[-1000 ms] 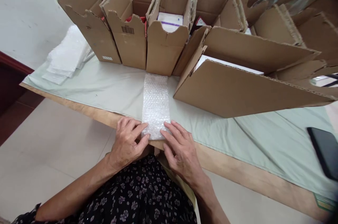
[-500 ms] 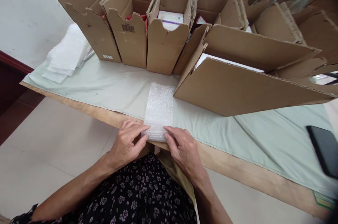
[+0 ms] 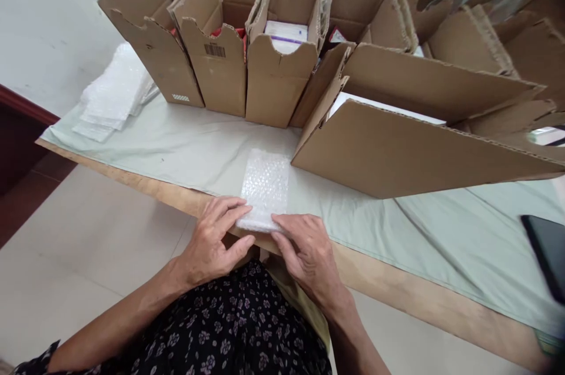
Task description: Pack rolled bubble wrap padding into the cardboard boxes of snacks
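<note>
A strip of bubble wrap (image 3: 265,178) lies at the table's front edge, its near end folded over into a thicker flat band. My left hand (image 3: 216,239) rests at the left of that fold, fingertips touching the plastic and the thumb held apart below it. On the other side, my right hand (image 3: 306,245) grips the fold's right corner between thumb and fingers. Whether anything is wrapped inside the fold cannot be made out.
Several cardboard boxes (image 3: 220,78) line the back, one holding white packs with a purple stripe (image 3: 286,33). A large box (image 3: 397,145) stands close on the right. More bubble wrap sheets (image 3: 115,89) are piled at left; a black phone (image 3: 547,251) lies far right.
The near end of the bubble wrap has been turned over, and its far end sits closer to me. My left thumb has come away from the plastic.
</note>
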`<state>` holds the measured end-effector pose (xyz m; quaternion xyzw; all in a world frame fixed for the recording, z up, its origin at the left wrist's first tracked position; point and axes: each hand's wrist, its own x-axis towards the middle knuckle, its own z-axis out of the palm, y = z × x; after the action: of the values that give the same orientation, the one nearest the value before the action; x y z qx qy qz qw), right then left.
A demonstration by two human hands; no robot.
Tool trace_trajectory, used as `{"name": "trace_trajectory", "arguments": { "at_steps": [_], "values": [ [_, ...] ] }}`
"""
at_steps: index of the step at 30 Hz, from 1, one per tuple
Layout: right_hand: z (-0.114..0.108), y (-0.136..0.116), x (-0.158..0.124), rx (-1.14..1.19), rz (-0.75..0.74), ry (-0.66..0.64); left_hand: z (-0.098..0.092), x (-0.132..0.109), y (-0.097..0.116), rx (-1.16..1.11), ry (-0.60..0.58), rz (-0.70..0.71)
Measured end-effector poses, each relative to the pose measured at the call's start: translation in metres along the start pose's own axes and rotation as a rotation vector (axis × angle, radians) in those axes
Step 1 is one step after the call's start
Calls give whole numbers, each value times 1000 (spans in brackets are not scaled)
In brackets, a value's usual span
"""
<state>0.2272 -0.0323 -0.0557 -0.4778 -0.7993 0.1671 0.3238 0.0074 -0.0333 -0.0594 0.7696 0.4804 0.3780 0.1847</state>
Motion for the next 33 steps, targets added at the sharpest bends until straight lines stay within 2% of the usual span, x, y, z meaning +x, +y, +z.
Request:
{"name": "trace_trajectory", "arguments": {
  "at_steps": [3,6,8,11,13,15,17,20,23,26,29,31,33],
  "values": [
    [-3,1,-1,35,48,1,-3,1,0,-15,-11,-18],
    [-5,1,-4,-80,39,144,0,10,-3,65,-4,-90],
    [-5,0,-4,-131,1,182,4,15,-6,143,-6,-103],
    [0,-2,-1,-174,-91,35,7,19,-9,237,0,-118],
    [6,0,3,-202,-120,-50,5,17,-8,214,35,-152],
    [10,3,7,-188,-101,-26,1,12,-7,95,83,-225],
    [9,5,9,-120,-34,72,-5,4,-2,-88,112,-358],
    [2,-2,7,24,98,162,-8,-7,8,-479,54,-583],
    [-3,-16,-1,182,212,98,-1,-8,21,-944,-40,-686],
    [-4,-27,-11,257,234,52,10,-3,32,-1257,-36,-753],
    [-15,-22,-18,194,238,180,15,0,37,-1382,22,-807],
    [-27,-12,-19,194,299,270,15,-1,37,-1407,4,-801],
    [-36,-4,-15,304,364,267,13,-2,36,-1401,-39,-774]
  ]
}}
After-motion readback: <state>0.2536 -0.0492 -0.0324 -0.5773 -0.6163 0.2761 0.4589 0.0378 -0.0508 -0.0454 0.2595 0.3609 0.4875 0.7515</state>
